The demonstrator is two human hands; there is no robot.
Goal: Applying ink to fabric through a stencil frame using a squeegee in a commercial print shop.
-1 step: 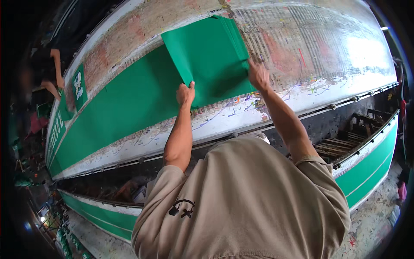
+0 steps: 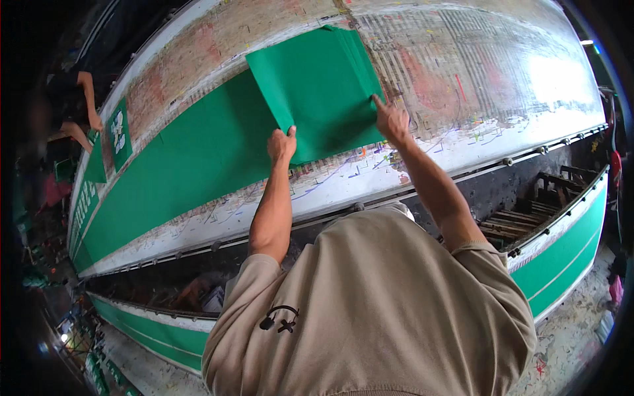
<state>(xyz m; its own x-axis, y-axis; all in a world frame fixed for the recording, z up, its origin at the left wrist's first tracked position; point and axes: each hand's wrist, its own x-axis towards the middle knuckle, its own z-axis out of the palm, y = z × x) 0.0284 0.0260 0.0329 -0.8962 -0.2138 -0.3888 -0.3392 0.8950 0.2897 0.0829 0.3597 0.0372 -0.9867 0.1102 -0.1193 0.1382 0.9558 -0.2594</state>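
Note:
A stack of green fabric-like sheets (image 2: 317,86) lies on a wide curved table (image 2: 422,79), over the right end of a long green strip (image 2: 191,152). My left hand (image 2: 282,144) pinches the near left corner of the top sheet, lifted and bent along its left edge. Several layered edges show on the right side of the stack. There my right hand (image 2: 394,124) rests with a finger stretched out onto the sheet near its right edge, and it grips nothing that I can see.
Below the table's near rim runs a dark recess with wooden slats (image 2: 528,218). A curved green-sided panel (image 2: 561,247) stands on the near right. At far left, another person's arms (image 2: 89,109) reach toward a small green piece with a white print (image 2: 119,132).
My right hand has shifted slightly left, its finger now on top of the sheet near the right edge. My left hand keeps its pinch, with barely any movement.

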